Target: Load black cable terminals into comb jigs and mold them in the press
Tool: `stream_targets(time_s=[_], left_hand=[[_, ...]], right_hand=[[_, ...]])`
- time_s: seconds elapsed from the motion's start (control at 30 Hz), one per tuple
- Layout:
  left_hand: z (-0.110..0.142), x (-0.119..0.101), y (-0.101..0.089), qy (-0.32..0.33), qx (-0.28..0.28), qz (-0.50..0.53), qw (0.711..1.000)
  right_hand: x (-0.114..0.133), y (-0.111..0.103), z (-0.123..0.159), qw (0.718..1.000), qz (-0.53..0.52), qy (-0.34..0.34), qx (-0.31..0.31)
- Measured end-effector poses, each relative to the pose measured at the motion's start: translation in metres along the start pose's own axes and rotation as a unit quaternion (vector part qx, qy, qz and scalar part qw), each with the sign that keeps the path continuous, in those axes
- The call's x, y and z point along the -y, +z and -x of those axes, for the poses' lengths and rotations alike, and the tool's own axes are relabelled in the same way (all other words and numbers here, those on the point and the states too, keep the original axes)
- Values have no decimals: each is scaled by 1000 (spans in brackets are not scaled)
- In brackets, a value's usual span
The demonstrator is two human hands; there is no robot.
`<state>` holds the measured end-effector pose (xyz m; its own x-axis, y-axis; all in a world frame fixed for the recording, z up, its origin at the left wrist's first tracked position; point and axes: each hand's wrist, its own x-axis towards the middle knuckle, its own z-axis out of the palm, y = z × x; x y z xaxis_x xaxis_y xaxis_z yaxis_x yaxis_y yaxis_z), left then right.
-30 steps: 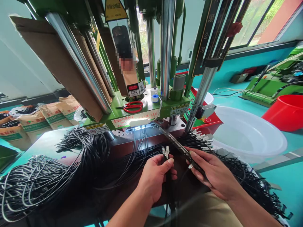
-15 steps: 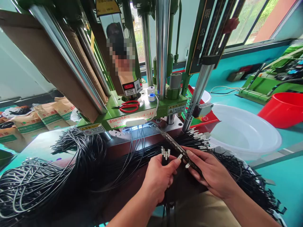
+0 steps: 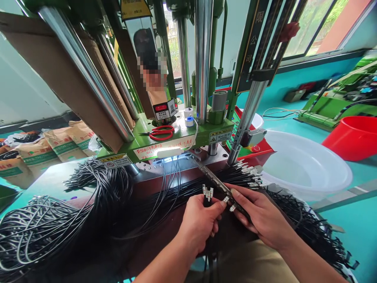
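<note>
"Left hand [image 3: 200,218] first: closed round a bunch of black cables [image 3: 207,203], metal connectors [image 3: 208,193] upward. Right hand [image 3: 260,214] is wrapped round a dark metal bar [image 3: 215,179]."

"Why like that?"

"Bunching probably leaves the left thumb and forefinger for one connector, close beside the bar; the right hand seems to steady the bar aslant."

"Counts?"

"One bar. One connector at the left thumb, another at the bar beside the right fingers. Above the left fist, three or four; I can't tell. Beyond the hands, one pair of red-handled scissors [image 3: 151,134]."
</note>
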<state>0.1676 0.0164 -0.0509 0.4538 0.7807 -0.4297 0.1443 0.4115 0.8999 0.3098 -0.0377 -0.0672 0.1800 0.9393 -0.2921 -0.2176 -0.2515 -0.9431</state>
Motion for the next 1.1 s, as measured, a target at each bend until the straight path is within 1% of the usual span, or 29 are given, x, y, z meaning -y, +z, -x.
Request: stream_targets(time_s=[0.13, 0.3, 0.37, 0.43, 0.47, 0.57, 0.63, 0.7, 0.8, 0.9, 1.1], left_hand=[[1, -1, 1, 1, -4, -8, 1000], [1, -1, 3, -5, -22, -6, 1000], [1, -1, 3, -4, -28, -7, 1000], [2, -1, 0, -1, -22, -2, 1000], [2, -1, -2, 0, -8, 11, 1000], [5, -1, -10, 2, 25, 84, 996], [7, -1, -14, 3, 18, 128, 992], [8, -1, -16, 15, 5, 134, 991], [7, 0, -14, 39, -1, 110, 993], [4, 1, -11, 47, -10, 85, 995], [3, -2, -6, 7, -34, -28, 999]], right_hand=[[0, 2, 1, 999, 33, -16, -4], [-7, 3, 0, 996, 77, -52, 4], [-8, 3, 0, 994, 89, -55, 4], [-8, 2, 0, 996, 77, -44, 2], [-8, 1, 1, 998, 59, -35, -3], [-6, -4, 4, 1000, -9, -6, -23], [-5, -7, 5, 999, -34, 3, -27], [-5, -9, 6, 999, -40, 2, -18], [-8, -10, 6, 999, -40, 3, -10], [-9, -10, 5, 999, -39, 9, -11], [-5, -10, 5, 1000, -25, 13, -6]])
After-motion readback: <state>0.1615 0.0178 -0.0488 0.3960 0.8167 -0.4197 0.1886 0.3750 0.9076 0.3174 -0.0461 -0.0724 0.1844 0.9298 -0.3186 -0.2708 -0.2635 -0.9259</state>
